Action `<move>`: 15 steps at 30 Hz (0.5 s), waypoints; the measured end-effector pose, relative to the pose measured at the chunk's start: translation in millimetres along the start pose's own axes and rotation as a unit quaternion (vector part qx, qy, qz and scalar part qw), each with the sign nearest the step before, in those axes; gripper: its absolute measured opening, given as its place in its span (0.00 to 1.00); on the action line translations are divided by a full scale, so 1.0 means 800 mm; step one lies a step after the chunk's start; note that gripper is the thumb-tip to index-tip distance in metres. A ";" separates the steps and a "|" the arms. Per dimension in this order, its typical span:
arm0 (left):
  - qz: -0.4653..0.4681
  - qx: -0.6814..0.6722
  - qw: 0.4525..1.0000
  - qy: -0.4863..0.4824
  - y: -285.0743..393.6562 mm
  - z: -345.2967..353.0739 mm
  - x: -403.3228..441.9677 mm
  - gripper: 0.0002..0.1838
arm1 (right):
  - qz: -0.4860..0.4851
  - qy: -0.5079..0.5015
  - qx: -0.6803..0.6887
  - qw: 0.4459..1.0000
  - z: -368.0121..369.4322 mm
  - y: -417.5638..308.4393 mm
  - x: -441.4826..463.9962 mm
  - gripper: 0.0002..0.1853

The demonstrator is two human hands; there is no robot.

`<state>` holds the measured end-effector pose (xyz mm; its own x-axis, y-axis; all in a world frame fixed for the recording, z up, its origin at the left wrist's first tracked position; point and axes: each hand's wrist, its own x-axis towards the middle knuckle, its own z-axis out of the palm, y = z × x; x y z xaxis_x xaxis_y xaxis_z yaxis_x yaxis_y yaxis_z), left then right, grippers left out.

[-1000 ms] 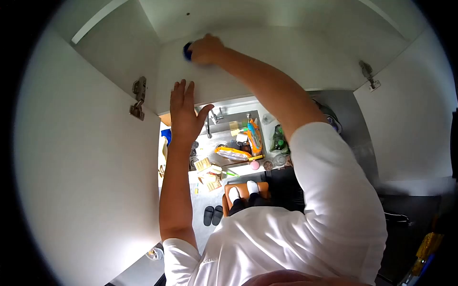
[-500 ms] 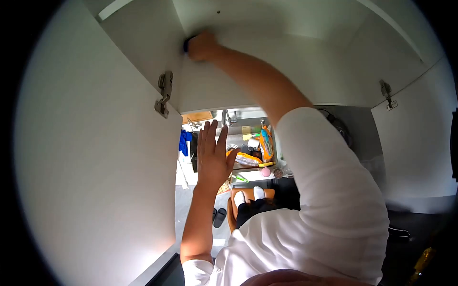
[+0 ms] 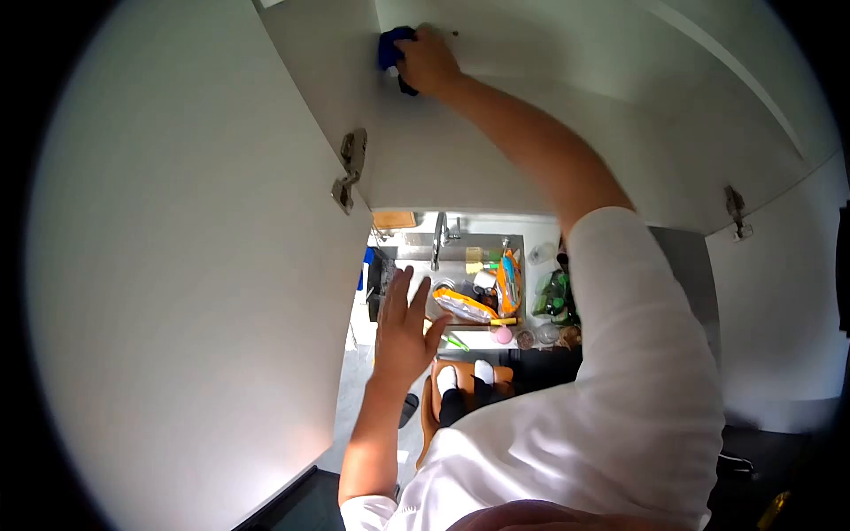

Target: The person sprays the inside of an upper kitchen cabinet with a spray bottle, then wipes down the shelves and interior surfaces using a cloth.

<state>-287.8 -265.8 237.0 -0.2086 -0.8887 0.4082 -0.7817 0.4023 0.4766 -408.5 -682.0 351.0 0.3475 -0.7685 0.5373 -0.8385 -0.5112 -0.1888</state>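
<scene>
A dark blue cloth is bunched under my right hand, whose fingers close over it. The hand presses it at the inner left corner of a white cabinet, against the wall there. A dark flap of the cloth hangs below the fingers. Lower down, my left hand is raised with fingers spread and nothing in it. It is nearest the open left cabinet door and appears in front of the sink.
Below, a sink with a faucet holds orange-edged packages. Green bottles and jars stand on its right. My feet in white socks are on a brown chair. Metal hinges jut from the cabinet sides.
My right hand and the blue cloth have moved slightly up the cabinet corner, and more of the cloth shows. The view has shifted; my left hand stays open.
</scene>
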 end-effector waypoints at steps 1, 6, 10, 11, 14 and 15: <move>0.004 0.000 1.000 0.000 -0.001 0.001 -0.004 0.37 | -0.032 0.017 -0.084 0.996 0.015 -0.001 0.008 0.16; -0.018 -0.010 1.000 -0.019 -0.013 0.006 -0.016 0.37 | -0.006 -0.124 -0.150 0.981 0.061 -0.007 0.009 0.18; 0.011 0.018 1.000 -0.005 0.002 -0.007 0.005 0.33 | -0.021 -0.264 -0.139 0.954 0.019 -0.001 0.049 0.19; 0.018 0.033 0.999 -0.006 0.006 -0.012 0.012 0.33 | -0.024 -0.345 -0.101 0.933 0.018 -0.005 0.036 0.20; 0.025 0.002 1.000 0.011 0.025 -0.007 0.029 0.32 | -0.137 -0.355 0.070 0.922 -0.023 -0.019 -0.042 0.23; 0.028 -0.006 1.000 0.009 0.029 -0.002 0.034 0.32 | -0.134 -0.377 0.079 0.913 -0.031 -0.026 -0.081 0.23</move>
<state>-311.1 -280.4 260.5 -0.2413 -0.8609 0.4478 -0.7620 0.4538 0.4619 -424.0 -612.0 340.6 0.7710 -0.6242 -0.1258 -0.6311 -0.7226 -0.2823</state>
